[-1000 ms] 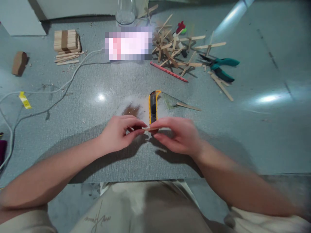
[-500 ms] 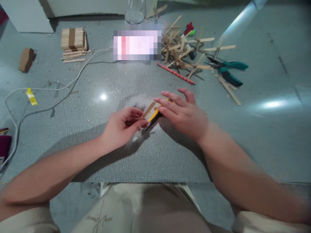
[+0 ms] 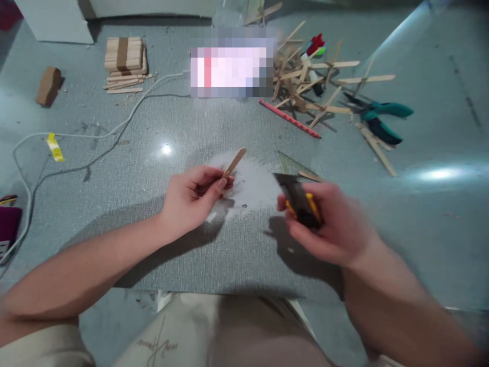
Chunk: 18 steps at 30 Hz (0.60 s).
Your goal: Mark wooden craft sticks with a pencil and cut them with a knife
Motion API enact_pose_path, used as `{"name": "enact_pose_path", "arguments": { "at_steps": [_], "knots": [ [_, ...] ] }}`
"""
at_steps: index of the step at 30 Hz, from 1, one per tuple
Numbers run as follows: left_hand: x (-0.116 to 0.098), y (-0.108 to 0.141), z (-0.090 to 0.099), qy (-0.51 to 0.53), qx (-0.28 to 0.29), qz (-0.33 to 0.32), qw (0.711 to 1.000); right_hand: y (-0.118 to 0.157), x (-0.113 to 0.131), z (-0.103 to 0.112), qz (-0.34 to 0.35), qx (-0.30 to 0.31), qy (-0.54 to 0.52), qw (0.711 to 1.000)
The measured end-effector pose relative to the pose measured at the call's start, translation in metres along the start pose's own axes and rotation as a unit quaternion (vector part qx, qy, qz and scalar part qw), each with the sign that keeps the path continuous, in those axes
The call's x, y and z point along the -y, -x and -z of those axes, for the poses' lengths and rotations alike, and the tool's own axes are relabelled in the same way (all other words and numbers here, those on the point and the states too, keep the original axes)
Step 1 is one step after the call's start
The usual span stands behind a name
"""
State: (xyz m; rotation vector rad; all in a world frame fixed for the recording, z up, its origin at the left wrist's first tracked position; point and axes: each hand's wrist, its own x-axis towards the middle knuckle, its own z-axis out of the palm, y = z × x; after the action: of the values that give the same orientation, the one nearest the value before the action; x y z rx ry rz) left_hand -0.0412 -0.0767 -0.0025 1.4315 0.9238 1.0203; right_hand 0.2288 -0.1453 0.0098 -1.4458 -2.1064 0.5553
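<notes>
Between the thumb and fingers of my left hand (image 3: 196, 196) is a wooden craft stick (image 3: 235, 162), tilted up and to the right. Its lower end is hidden by the fingers. My right hand (image 3: 330, 219), slightly blurred, is closed around a black and yellow utility knife (image 3: 300, 201), whose dark blade points up and left. The knife is apart from the stick. Pale dust (image 3: 254, 186) covers the table between the two hands. Just beyond the right hand lies a clear set square (image 3: 292, 165) with a bit of wood beside it.
Crossed craft sticks (image 3: 301, 76) lie piled at the back, near a red pencil (image 3: 290, 119) and teal pliers (image 3: 385, 114). A banded stick bundle (image 3: 123, 53) sits back left. A white cable (image 3: 124, 121) runs to a blurred-out screen (image 3: 233, 66). A brown block (image 3: 49, 86) is far left.
My right hand has drawn back to the right with the utility knife, away from the stick. The set square has come into sight. My left hand still holds the stick; the view has shifted slightly.
</notes>
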Motion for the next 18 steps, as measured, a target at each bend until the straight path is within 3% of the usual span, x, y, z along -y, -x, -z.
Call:
{"name": "enact_pose_path", "arguments": {
  "at_steps": [4,18],
  "knots": [
    [-0.003,0.003,-0.001,-0.024,-0.012,-0.012,1.0,-0.014,0.022,-0.003,0.085,0.022,0.036,0.995],
    [-0.006,0.004,-0.004,-0.057,-0.008,-0.058,0.997,-0.017,0.036,-0.01,0.121,0.0,0.062,0.991]
  ]
}}
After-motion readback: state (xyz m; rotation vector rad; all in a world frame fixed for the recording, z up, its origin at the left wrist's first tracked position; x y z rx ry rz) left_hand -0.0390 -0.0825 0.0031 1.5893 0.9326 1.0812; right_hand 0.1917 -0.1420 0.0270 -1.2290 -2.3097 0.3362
